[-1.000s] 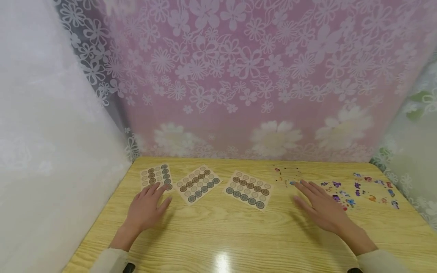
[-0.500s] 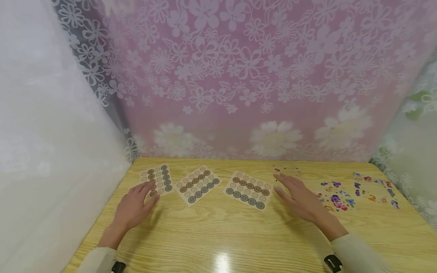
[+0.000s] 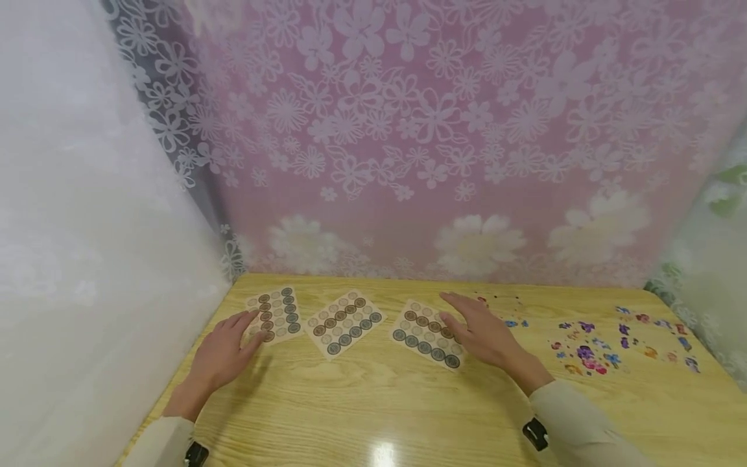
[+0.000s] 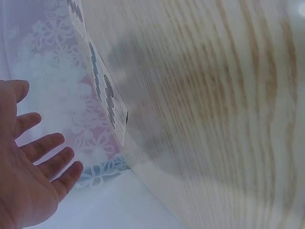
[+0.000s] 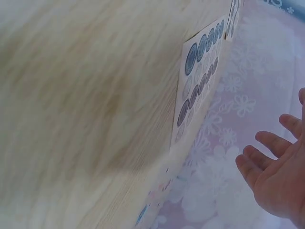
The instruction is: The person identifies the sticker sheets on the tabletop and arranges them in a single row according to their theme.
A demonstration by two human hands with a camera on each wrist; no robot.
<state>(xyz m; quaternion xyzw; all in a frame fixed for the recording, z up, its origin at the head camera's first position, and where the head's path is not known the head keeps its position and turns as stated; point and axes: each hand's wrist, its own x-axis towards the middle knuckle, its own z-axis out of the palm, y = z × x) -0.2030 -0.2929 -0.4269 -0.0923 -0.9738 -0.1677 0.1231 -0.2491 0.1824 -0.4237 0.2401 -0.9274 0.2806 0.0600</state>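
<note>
In the head view my left hand (image 3: 224, 350) is held over the near left corner of the left sheet of round stickers (image 3: 281, 312), its fingers extended and holding nothing. My right hand (image 3: 481, 329) hovers at the right end of another such sheet (image 3: 421, 340) and hides part of it. Between them lies a third sheet (image 3: 344, 323); all carry rows of brown, pale and blue-grey circles. Both wrist views show the hands raised off the tabletop, the left palm (image 4: 28, 186) and the right palm (image 5: 281, 188) with loosely spread fingers.
Clear sheets with small colourful flower-like prints lie to the right: one behind the right hand (image 3: 510, 323), a denser one (image 3: 586, 353) and one at the far right (image 3: 650, 350). A patterned pink curtain (image 3: 373, 162) hangs behind the wooden table (image 3: 327, 415); white cloth (image 3: 87, 259) borders the left.
My right hand has swept left, from the clear printed sheets to the right-hand round-sticker sheet. My left hand has drawn a little left and nearer. The sheets lie as before; the view has shifted slightly.
</note>
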